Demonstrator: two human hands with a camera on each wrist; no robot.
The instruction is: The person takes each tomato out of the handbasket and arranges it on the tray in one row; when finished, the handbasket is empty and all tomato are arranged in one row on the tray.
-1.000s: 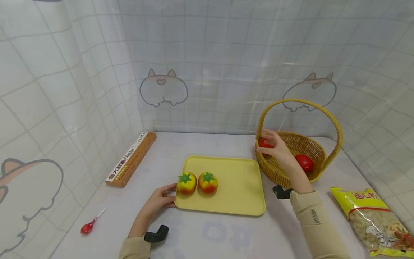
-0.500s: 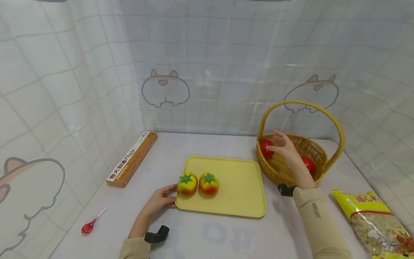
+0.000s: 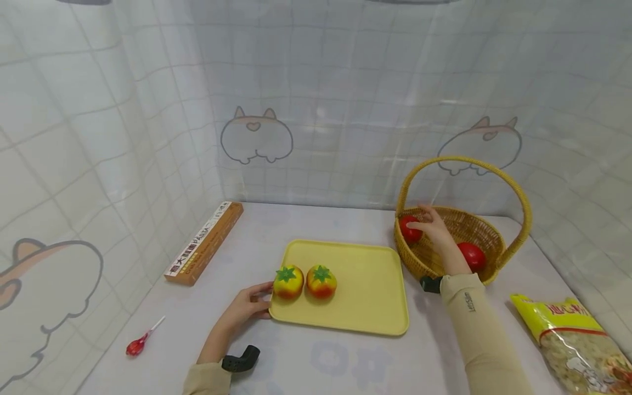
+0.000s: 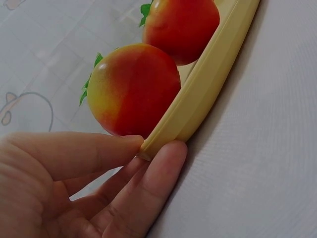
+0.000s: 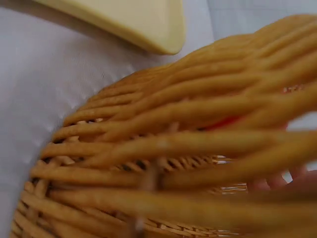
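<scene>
My left hand (image 3: pixel 247 304) pinches the left edge of the yellow tray (image 3: pixel 365 285). In the left wrist view, my thumb lies on the tray's rim (image 4: pixel 208 94) with a finger against its outer side. Two yellow-red toy tomatoes (image 3: pixel 288 282) with green leaf caps stand at the tray's left end. Inside the wicker basket (image 3: pixel 418 264), my right hand (image 3: pixel 435 229) is over a red round fruit (image 3: pixel 411 229), thumb at its top and fingers spread. A second red fruit (image 3: pixel 472 256) lies under my wrist. Basket weave (image 5: pixel 148 104) hides most of my right hand in its wrist view.
A long pasta box (image 3: pixel 204 241) lies at the back left. Nearer on the left is a red lollipop (image 3: pixel 143 339). A yellow bag of pasta (image 3: pixel 573 343) lies at the right front. The basket's tall handle (image 3: pixel 464 160) arches above my right hand.
My right hand has shifted slightly right within the basket, then lower over the left red fruit. The left hand, tray and tomatoes stay put. The head view has drifted slightly.
</scene>
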